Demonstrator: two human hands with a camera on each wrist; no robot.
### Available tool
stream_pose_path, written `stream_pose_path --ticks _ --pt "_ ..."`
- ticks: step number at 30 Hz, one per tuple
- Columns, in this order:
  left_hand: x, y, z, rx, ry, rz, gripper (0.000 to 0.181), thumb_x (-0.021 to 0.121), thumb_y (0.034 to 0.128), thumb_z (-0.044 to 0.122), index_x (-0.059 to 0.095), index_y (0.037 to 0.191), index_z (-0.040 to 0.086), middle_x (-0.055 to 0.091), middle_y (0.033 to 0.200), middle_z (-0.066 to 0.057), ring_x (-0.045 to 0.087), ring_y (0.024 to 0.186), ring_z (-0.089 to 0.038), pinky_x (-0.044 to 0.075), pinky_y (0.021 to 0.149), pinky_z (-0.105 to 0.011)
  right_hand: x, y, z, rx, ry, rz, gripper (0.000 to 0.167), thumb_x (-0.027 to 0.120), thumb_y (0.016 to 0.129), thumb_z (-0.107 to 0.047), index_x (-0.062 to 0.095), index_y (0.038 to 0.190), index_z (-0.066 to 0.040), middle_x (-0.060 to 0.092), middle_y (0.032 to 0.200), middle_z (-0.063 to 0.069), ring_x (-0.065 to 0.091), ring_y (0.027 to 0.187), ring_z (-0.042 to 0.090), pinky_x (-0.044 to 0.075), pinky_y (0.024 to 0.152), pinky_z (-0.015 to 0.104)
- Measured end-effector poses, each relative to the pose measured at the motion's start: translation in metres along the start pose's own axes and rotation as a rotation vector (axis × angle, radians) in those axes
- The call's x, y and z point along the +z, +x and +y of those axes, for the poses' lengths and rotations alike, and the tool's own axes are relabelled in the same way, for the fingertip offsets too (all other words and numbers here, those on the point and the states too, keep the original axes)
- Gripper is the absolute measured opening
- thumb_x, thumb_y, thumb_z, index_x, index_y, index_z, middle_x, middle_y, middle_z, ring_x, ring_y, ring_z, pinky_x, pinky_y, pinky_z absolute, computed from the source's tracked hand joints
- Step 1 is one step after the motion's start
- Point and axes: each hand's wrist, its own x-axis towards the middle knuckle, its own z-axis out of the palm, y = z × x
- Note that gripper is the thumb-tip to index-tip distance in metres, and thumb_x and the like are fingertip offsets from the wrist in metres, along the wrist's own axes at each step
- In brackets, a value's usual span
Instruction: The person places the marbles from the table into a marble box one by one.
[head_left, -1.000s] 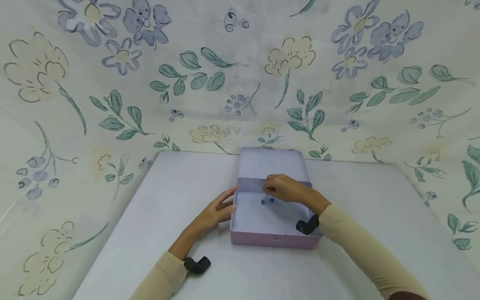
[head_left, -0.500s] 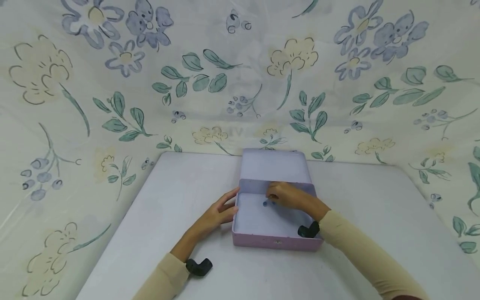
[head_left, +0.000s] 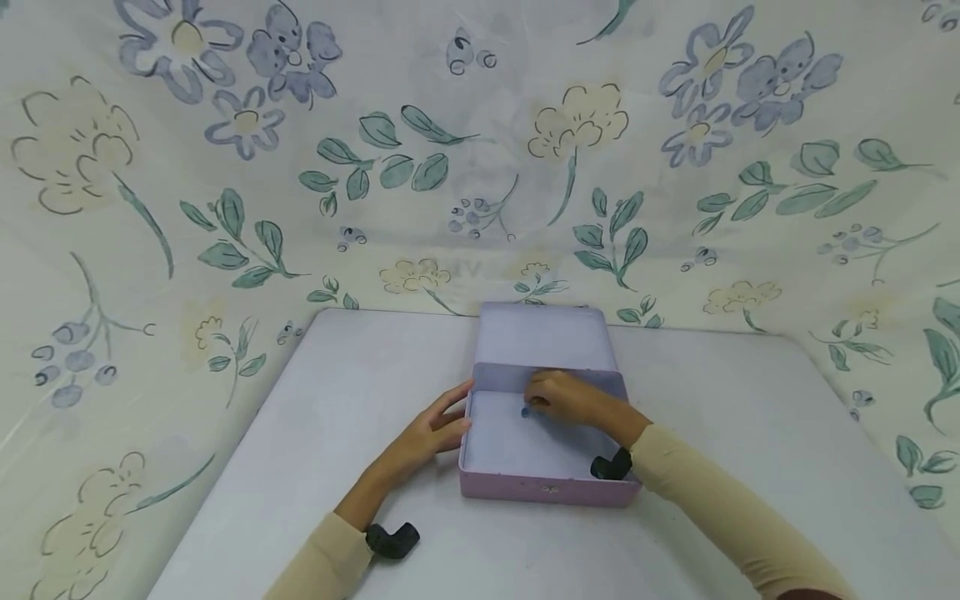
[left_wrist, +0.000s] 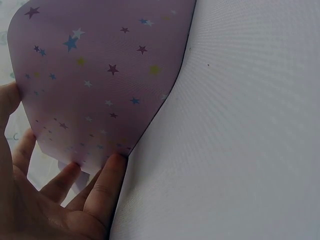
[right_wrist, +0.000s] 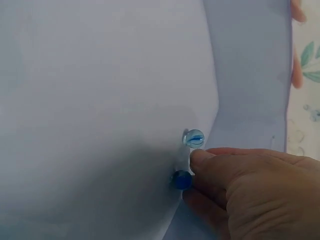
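Observation:
A pink tin box with a pale lilac inside lies with its lid tipped back. Its outer side, printed with small stars, fills the upper left of the left wrist view. Spread along that side, the fingers of my left hand touch it from the left. Inside the box, my right hand has its thumb and fingertips at a dark blue marble, pinching it near the back wall. Beside the thumb sits a clear marble with a blue swirl, apart from the grip. The head view shows only one marble.
The box stands on a white table near its far edge. Behind and around the table hangs a floral sheet. Black curved pieces sit at both wrists, the right one over the box's front right corner.
My right hand has lowered toward the box floor and now covers one of the two marbles seen before. My left hand keeps its place at the box's side.

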Motion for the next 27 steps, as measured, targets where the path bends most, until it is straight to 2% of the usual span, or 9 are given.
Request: stream_pose_path --ticks 5,15,18,22,27 --pt "0.0 0.001 -0.001 0.011 0.01 -0.008 0.064 0.055 0.1031 0.028 0.024 0.159 0.036 0.012 0.169 -0.004 0.024 0.151 -0.042 0.044 0.109 -0.056 0.002 -0.001 0.0 0.03 -0.007 -0.043 0.012 0.072 0.089 -0.003 0.077 0.1 -0.006 0.074 0.098 0.005 0.069 0.091 0.014 0.058 0.08 0.021" --pt "-0.002 0.005 0.0 0.005 0.009 -0.003 0.064 0.056 0.1029 0.028 0.025 0.158 0.037 0.013 0.169 -0.003 0.025 0.151 -0.042 0.045 0.109 -0.055 -0.005 -0.001 0.0 0.015 -0.022 -0.053 0.015 0.072 0.089 -0.002 0.077 0.103 -0.006 0.074 0.1 0.006 0.07 0.094 0.016 0.058 0.082 0.023" --pt "-0.003 0.005 0.001 0.01 0.01 0.001 0.064 0.056 0.1031 0.028 0.025 0.158 0.036 0.014 0.169 -0.003 0.025 0.151 -0.042 0.045 0.109 -0.055 -0.017 0.0 -0.004 0.034 -0.018 -0.075 0.019 0.073 0.089 -0.002 0.076 0.107 -0.004 0.074 0.104 0.007 0.07 0.098 0.018 0.059 0.085 0.025" --pt "-0.003 0.003 0.001 0.007 0.015 0.012 0.064 0.056 0.1029 0.028 0.024 0.158 0.036 0.013 0.169 -0.005 0.025 0.151 -0.043 0.045 0.108 -0.056 -0.04 -0.002 -0.011 0.057 0.041 -0.083 0.023 0.073 0.089 -0.003 0.074 0.111 -0.002 0.074 0.105 0.01 0.07 0.095 0.017 0.059 0.084 0.026" --pt "-0.001 0.001 -0.001 0.003 0.016 -0.015 0.065 0.054 0.1034 0.028 0.021 0.159 0.037 0.01 0.169 -0.004 0.023 0.152 -0.042 0.044 0.11 -0.056 -0.072 -0.021 -0.015 0.066 0.122 -0.02 0.026 0.072 0.09 -0.006 0.072 0.115 -0.001 0.074 0.107 0.012 0.07 0.094 0.016 0.059 0.082 0.023"
